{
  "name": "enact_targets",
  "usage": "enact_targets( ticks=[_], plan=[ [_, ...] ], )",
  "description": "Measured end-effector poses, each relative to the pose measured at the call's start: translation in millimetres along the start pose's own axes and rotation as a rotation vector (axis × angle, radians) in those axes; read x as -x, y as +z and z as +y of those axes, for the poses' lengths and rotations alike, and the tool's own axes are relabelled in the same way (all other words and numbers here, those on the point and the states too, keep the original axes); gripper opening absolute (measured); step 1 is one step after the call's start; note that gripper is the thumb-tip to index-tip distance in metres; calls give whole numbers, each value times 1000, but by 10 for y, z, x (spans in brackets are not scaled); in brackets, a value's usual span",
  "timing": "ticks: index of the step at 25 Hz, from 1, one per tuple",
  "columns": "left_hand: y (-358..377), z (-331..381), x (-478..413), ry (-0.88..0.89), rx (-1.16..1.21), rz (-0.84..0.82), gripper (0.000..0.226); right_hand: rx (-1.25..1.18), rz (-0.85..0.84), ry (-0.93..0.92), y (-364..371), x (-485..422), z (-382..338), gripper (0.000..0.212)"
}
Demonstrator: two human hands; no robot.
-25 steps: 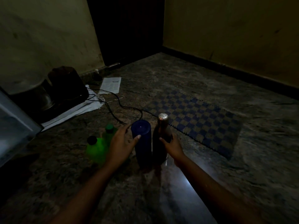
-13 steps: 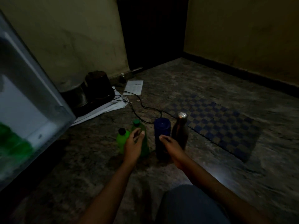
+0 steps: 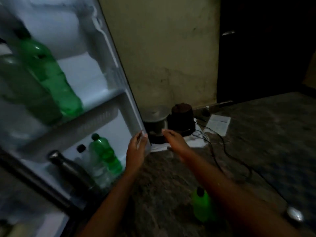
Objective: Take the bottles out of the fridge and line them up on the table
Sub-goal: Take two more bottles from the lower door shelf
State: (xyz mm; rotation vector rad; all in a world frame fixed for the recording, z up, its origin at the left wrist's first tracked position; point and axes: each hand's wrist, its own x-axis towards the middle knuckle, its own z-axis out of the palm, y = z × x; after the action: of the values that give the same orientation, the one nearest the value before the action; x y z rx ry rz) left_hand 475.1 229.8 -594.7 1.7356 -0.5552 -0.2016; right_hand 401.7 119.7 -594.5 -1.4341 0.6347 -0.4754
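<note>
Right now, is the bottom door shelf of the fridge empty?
No, the bottom door shelf holds a green bottle, a clear bottle and a dark metal bottle.

Pretty dim room tbh. Stained yellowish plaster wall (image 3: 167, 53) at the back, dark doorway (image 3: 266, 48) on the right. Mottled brown-grey stone floor (image 3: 256, 151) w/ a black blender-type appliance (image 3: 182, 119) on white cloth (image 3: 196, 142), black cords (image 3: 220, 146) trailing across, white paper sheet (image 3: 218, 124) nearby.
</note>
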Motion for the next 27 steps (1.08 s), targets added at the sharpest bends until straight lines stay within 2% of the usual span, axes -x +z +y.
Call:
enact_targets(
  ticks=[2,8,11,16,22,27],
  plan=[
    [-227,413,-119,-38,24,57,37,-24,-86,31,110,-24,-489,37],
    [-859,1952,-198,-218,225,192,40,-145,-151,185,266,139,-1938,32],
    [-1060,2784,-394,-235,221,233,38,-140,-186,240,180,235,-2883,50],
    [-1047,3930,-1059,-167,201,255,39,4,-199,119,70,-218,-4133,47],
    [-755,4159,-1957,-171,253,338,41,160,-257,-55,410,-1471,-4752,40],
    [-769,4194,-2582,-112,213,437,46,118,-410,-23,859,-2501,-4859,51]
  ],
)
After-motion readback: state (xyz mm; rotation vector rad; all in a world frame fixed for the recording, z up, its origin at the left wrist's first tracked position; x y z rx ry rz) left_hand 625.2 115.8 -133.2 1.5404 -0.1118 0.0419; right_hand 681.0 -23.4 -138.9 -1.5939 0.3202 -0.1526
